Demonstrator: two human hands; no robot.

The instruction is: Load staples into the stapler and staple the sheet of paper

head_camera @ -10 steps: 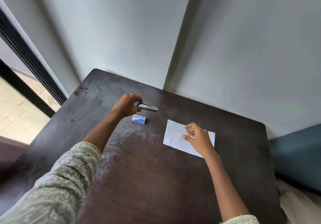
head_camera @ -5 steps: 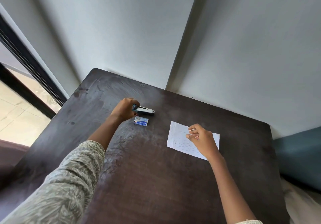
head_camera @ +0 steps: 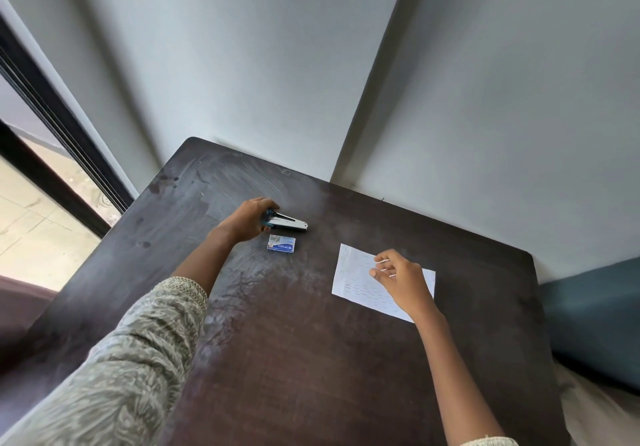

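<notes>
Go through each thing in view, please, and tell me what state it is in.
stapler: rear end gripped by the left hand, low at the table; loaded or not, cannot tell.
staple box: lying flat on the table, label up, untouched.
sheet of paper: flat on the table, not in the stapler.
left hand: gripping the stapler.
right hand: fingers curled over the sheet; holding anything, cannot tell.

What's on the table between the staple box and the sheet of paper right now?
Nothing. In the head view, only bare dark table separates the staple box from the paper.
</notes>
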